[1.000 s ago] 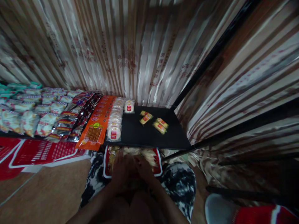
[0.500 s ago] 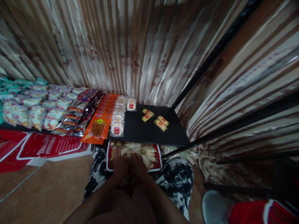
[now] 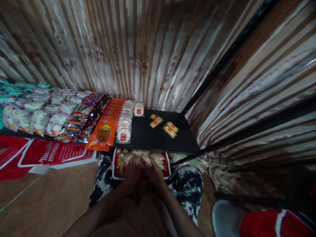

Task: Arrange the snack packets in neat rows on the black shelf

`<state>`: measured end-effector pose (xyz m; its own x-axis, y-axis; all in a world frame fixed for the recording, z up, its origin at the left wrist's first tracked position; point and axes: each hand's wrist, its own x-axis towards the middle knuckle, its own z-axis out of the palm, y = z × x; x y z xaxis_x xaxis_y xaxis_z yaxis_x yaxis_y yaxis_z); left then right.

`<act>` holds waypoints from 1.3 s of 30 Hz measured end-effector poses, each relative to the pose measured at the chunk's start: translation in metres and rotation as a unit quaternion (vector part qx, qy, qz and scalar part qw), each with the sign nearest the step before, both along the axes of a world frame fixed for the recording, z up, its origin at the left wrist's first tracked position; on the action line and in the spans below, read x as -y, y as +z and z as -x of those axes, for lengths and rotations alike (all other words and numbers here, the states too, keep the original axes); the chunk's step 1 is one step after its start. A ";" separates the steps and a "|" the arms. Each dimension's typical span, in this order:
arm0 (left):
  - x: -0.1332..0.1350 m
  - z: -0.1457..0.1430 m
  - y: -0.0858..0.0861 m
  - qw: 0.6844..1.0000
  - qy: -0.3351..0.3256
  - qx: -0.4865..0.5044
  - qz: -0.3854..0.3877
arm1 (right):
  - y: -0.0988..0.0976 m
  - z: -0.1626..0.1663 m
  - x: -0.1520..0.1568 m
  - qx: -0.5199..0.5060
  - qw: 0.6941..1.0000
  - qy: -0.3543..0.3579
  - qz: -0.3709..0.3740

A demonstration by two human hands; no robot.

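A red basket (image 3: 114,169) with a white rim sits between my knees, full of wrapped snacks. Over it, both hands are at work among white rice cracker packets (image 3: 145,161). My left hand (image 3: 132,171) has its fingers curled at the left of these packets. My right hand (image 3: 155,171) closes around their right side, and a red label shows between the hands. Part of the fingers is hidden behind the backs of the hands. Yellow wrapped snacks (image 3: 120,164) lie at the basket's left, more white packets (image 3: 160,160) at its right.
Beyond the basket runs a black shelf (image 3: 143,140). On it are a row of rice crackers (image 3: 123,135), an orange bag (image 3: 105,126), several white bags (image 3: 56,125) and yellow snack packets (image 3: 171,129). Black poles (image 3: 222,140) slant at the right. Red baskets (image 3: 54,153) stand left.
My hands have drawn a little apart, the right one shifting rightward. White packets with a red label now show between them. The shelf goods have stayed put.
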<state>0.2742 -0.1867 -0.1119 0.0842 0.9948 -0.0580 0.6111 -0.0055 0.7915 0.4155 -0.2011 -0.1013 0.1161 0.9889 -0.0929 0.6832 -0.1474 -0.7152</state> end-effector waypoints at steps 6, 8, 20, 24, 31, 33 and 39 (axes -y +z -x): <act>-0.016 -0.006 0.010 0.966 0.076 0.212 0.126 | 0.019 -0.015 -0.008 -0.199 0.978 -0.061 -0.018; -0.020 -0.009 0.015 0.944 0.085 0.279 0.155 | 0.026 -0.015 -0.010 -0.270 0.960 -0.074 -0.014; -0.025 -0.031 0.043 0.836 0.096 0.497 0.210 | 0.047 -0.011 -0.027 -0.506 0.850 -0.143 -0.017; -0.031 -0.043 0.058 0.794 0.147 0.556 0.200 | 0.052 0.003 -0.034 -0.529 0.841 -0.113 -0.020; -0.051 -0.040 0.068 0.790 0.197 0.541 0.213 | 0.055 0.010 -0.060 -0.466 0.871 -0.143 -0.064; -0.057 -0.037 0.068 0.814 0.219 0.504 0.189 | 0.056 0.003 -0.075 -0.419 0.892 -0.147 -0.078; -0.078 -0.037 0.065 0.932 0.193 0.307 -0.011 | 0.061 -0.012 -0.120 -0.301 0.945 -0.095 -0.086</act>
